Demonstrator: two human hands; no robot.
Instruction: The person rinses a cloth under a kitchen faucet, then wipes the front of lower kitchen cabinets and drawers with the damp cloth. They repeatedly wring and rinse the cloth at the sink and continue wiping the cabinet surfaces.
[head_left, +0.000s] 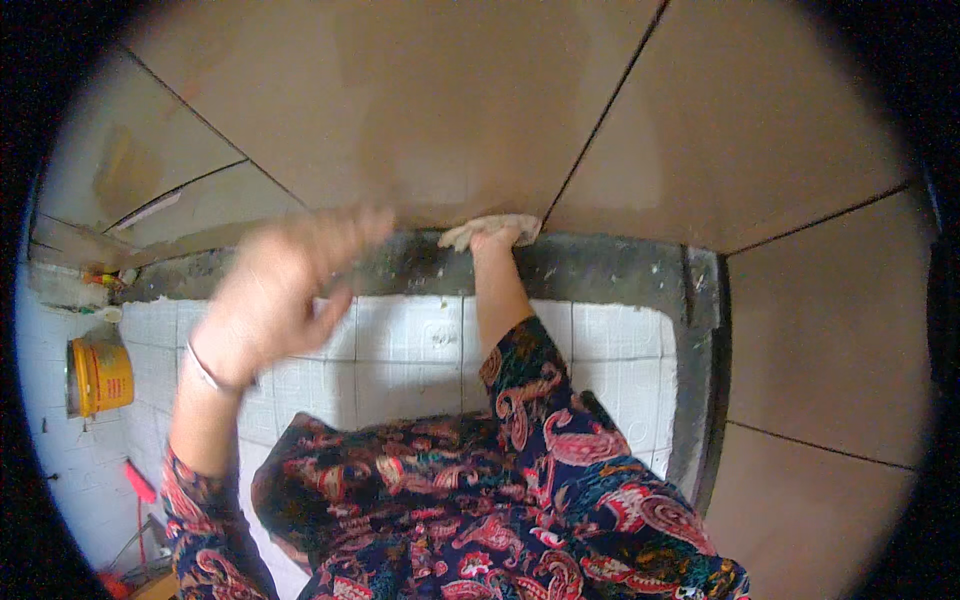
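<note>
My right hand (495, 238) presses a pale, crumpled cloth (525, 223) against the foot of the brown wall tiles (465, 127). That contact lies just left of a dark vertical joint, where the tiles meet a grey cement strip (600, 259). Blurred by motion, my left hand (281, 277) is raised nearer the camera. Its thumb stands apart from the stretched fingers, and nothing shows in its grip. A thin bracelet (206, 367) circles the left wrist. Both forearms come out of dark paisley-patterned sleeves (529, 382).
White square floor tiles (405, 330) lie below the cement strip. On the left stands a yellow-orange bucket (105, 375) bearing writing. A red-pink object with a thin handle (140, 481) is at lower left. Another tiled wall (817, 337) rises on the right. Wet-looking patches mark the tiles.
</note>
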